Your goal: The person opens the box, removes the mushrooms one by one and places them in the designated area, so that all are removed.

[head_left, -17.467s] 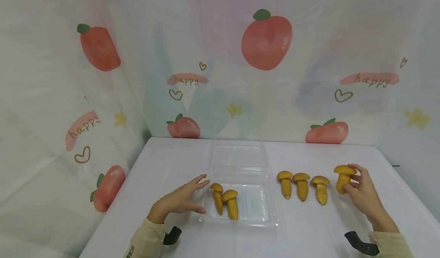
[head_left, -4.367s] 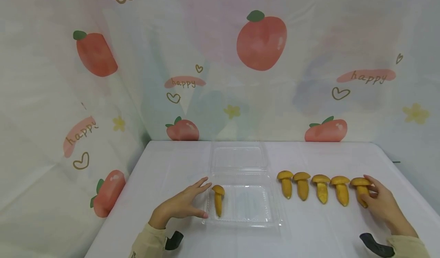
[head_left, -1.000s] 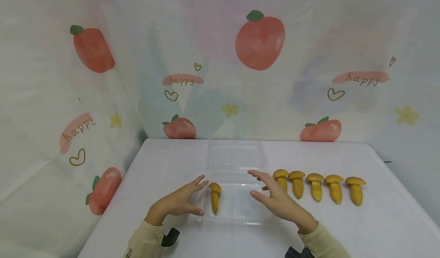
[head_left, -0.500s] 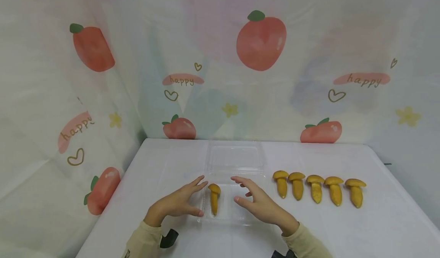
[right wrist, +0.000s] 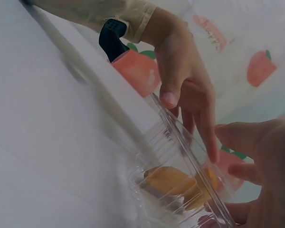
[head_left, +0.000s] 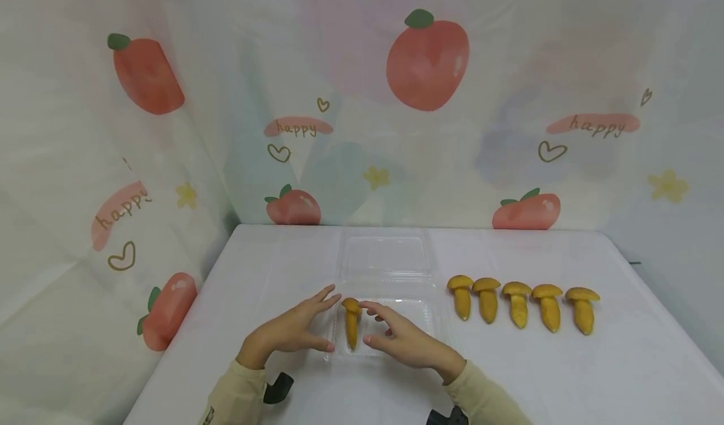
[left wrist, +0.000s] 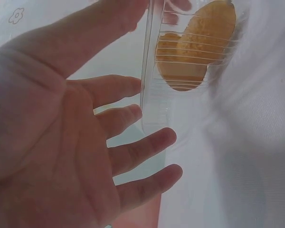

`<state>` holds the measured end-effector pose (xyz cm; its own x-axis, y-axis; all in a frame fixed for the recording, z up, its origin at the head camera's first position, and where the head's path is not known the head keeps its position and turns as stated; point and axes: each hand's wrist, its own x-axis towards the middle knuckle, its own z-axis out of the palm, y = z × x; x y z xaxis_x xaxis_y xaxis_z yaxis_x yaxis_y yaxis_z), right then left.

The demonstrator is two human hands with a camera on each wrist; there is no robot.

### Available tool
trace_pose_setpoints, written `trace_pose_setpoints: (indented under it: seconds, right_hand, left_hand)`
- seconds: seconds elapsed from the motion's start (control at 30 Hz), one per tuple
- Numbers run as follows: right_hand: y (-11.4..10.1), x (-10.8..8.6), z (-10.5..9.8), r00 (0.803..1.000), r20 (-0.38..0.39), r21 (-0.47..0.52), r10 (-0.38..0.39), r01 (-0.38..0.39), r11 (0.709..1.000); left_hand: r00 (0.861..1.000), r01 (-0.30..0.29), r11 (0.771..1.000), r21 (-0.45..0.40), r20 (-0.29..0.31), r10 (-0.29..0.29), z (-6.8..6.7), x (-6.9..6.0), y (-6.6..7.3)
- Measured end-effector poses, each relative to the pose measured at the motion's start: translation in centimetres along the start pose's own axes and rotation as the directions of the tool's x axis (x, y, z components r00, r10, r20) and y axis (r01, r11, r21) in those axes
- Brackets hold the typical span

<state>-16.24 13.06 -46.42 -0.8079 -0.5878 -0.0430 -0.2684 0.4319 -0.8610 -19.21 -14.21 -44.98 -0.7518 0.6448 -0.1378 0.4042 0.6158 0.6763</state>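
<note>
One yellow-brown mushroom [head_left: 352,331] lies in the left part of a clear plastic clamshell box [head_left: 415,318], cap toward the back. My left hand [head_left: 291,331] is spread at the box's left edge; in the left wrist view its thumb and some fingertips meet the rim. Over the box, my right hand [head_left: 407,344] comes from the right, its index fingertip close to the mushroom's cap and its thumb apart from the stem. Whether that fingertip touches the cap I cannot tell. Through the ribbed wall the mushroom [right wrist: 171,181] also shows in the right wrist view.
The box's lid [head_left: 387,253] lies folded back behind it. To the right, several mushrooms [head_left: 517,304] form a row on the white table [head_left: 509,375], caps toward the back. A printed cloth wall [head_left: 351,66] stands behind the table and at the left.
Over the earlier frames, mushrooms left the box and the right-hand row grew. In the last second my bare right hand moved left over the box to the remaining mushroom. My left hand stayed put.
</note>
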Motion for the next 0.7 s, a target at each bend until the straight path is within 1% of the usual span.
trace_pose_setpoints:
  seconds: [0.13,0.27,0.47,0.6,0.7]
  right_hand:
    - [0.2,0.5,0.3,0.999,0.019,0.014,0.028,-0.029,0.999]
    - [0.4,1.2,0.6,0.999,0.045,0.007,0.025,-0.025,1.000]
    - [0.6,2.0,1.1,0.996,0.089,0.007,-0.002,0.002,1.000]
    - [0.6,2.3,1.2,0.996,0.084,0.001,-0.026,0.026,1.000]
    - [0.5,2.2,1.2,0.996,0.068,-0.009,-0.059,0.060,0.998]
  left_hand:
    - [1.000,-0.011,1.000,0.003,-0.003,0.011,0.0,0.0,0.0]
    - [1.000,-0.015,1.000,0.013,-0.006,0.015,0.0,0.1,-0.2]
    - [1.000,-0.008,1.000,0.009,0.005,0.008,0.0,0.1,-0.2]
    - [1.000,-0.012,1.000,0.005,-0.003,0.012,-0.1,0.0,-0.1]
    - [1.000,-0.010,1.000,0.002,-0.004,0.010,0.0,-0.1,0.0]
